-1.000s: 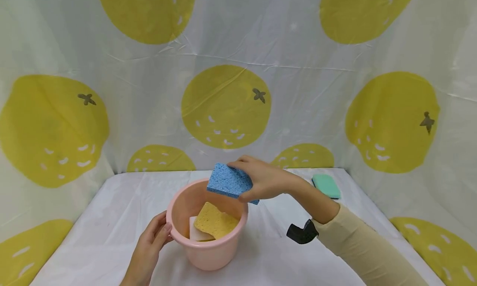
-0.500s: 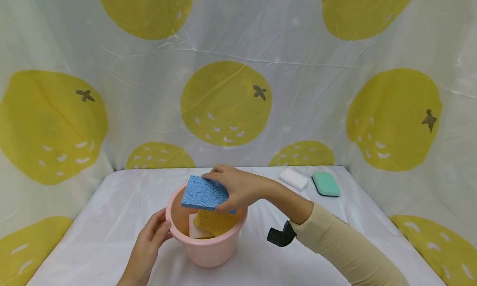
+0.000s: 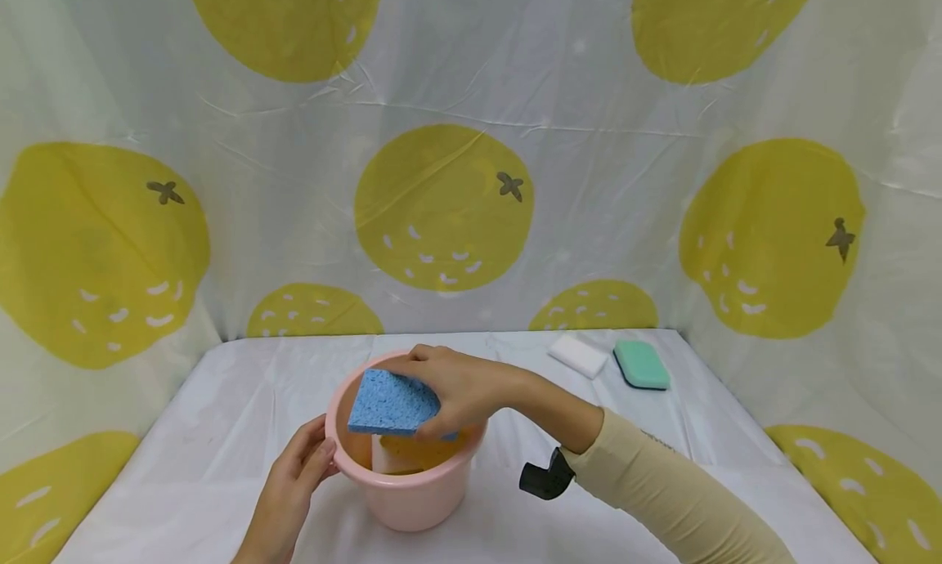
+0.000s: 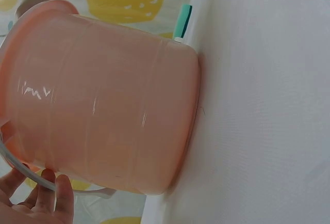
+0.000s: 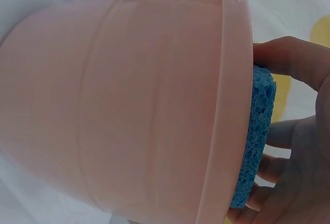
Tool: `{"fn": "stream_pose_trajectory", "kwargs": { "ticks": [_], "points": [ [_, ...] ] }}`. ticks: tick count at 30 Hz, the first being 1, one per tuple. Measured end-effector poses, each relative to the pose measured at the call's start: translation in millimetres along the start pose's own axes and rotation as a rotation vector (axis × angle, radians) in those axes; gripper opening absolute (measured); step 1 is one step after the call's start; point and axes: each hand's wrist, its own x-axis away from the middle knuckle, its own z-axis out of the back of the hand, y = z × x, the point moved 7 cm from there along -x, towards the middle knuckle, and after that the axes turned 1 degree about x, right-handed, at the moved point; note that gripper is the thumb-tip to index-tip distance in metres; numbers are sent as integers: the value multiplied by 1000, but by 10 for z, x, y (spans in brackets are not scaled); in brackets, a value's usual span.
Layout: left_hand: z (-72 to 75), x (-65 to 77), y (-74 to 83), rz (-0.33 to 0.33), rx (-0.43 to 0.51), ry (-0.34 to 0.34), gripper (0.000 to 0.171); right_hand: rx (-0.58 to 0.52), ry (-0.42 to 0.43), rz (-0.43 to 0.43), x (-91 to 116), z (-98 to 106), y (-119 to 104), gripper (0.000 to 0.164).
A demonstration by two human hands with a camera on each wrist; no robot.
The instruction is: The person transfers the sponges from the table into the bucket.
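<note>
At the left, the left hand (image 3: 290, 474) grips the pink bucket (image 3: 415, 503) at its rim, thumb on the near side; the left wrist view adds a pale handle (image 4: 100, 192) beside its fingers, which the head view hides. In the bucket's mouth, the blue sponge (image 3: 393, 402) is pinched between the right hand's (image 3: 456, 388) thumb and fingers; the right wrist view shows its edge standing just past the rim. A second ago this sponge was higher and farther right. It blocks much of the yellow sponge (image 3: 412, 451) inside, beside a white piece (image 3: 388, 458). Farther right on the tabletop (image 3: 537, 539) lie a white block (image 3: 579, 355), earlier hidden behind the arm, and a green sponge (image 3: 643, 364).
</note>
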Motion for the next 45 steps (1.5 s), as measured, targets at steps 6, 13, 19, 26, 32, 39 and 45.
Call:
{"fn": "stream_pose_trajectory", "kwargs": {
  "ticks": [6, 13, 19, 26, 32, 39, 45],
  "points": [
    [4, 11, -13, -11, 15, 4, 45, 6, -4, 52, -13, -31, -20, 86],
    [8, 23, 6, -66, 24, -5, 41, 12, 17, -28, 48, 37, 45, 80],
    [3, 19, 15, -48, 17, -10, 43, -2, 38, -84, 125, 76, 113, 76],
    [3, 18, 6, -17, 11, -1, 45, -5, 60, -87, 223, 125, 165, 72],
    [8, 28, 23, -51, 10, -4, 43, -5, 83, -93, 318, 185, 225, 75],
    [16, 30, 4, -31, 12, -6, 44, 26, 120, -125, 453, 255, 341, 76],
    [6, 18, 6, -36, 18, -16, 43, -14, 140, -207, 598, 300, 537, 77]
  ]
}}
